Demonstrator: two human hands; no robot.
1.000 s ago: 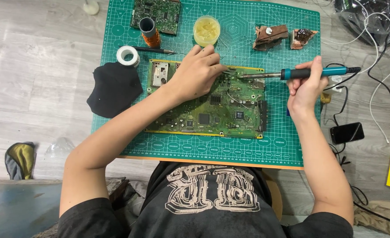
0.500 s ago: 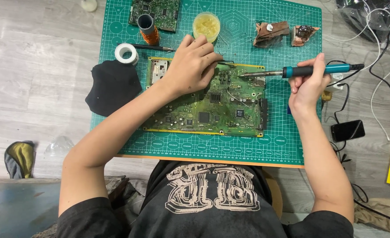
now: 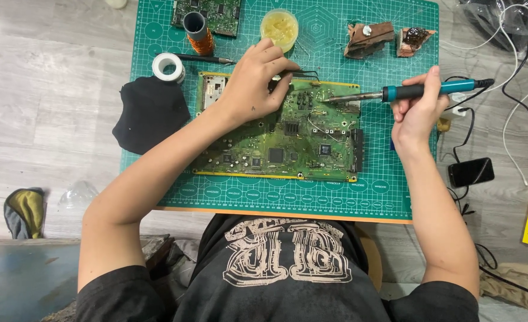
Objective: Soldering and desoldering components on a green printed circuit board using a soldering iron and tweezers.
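Large green circuit board (image 3: 282, 140), flat and rectangular, lies mid cutting mat (image 3: 395, 179), a green gridded sheet on the pale wood-grain worktop (image 3: 55, 89). Right hand (image 3: 418, 113) closed around the soldering iron (image 3: 407, 92), teal grip, metal tip resting on the board's upper edge. Left hand (image 3: 251, 83) pinching black tweezers (image 3: 303, 73) over the board's top left. Black cloth (image 3: 151, 113), white tape roll (image 3: 168, 65), round yellow flux tub (image 3: 279, 27), copper-wound coil (image 3: 197, 33) nearby. Dark phone (image 3: 471, 172) off the mat to the right.

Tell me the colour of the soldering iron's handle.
Teal with a black grip, on the soldering iron; head view.
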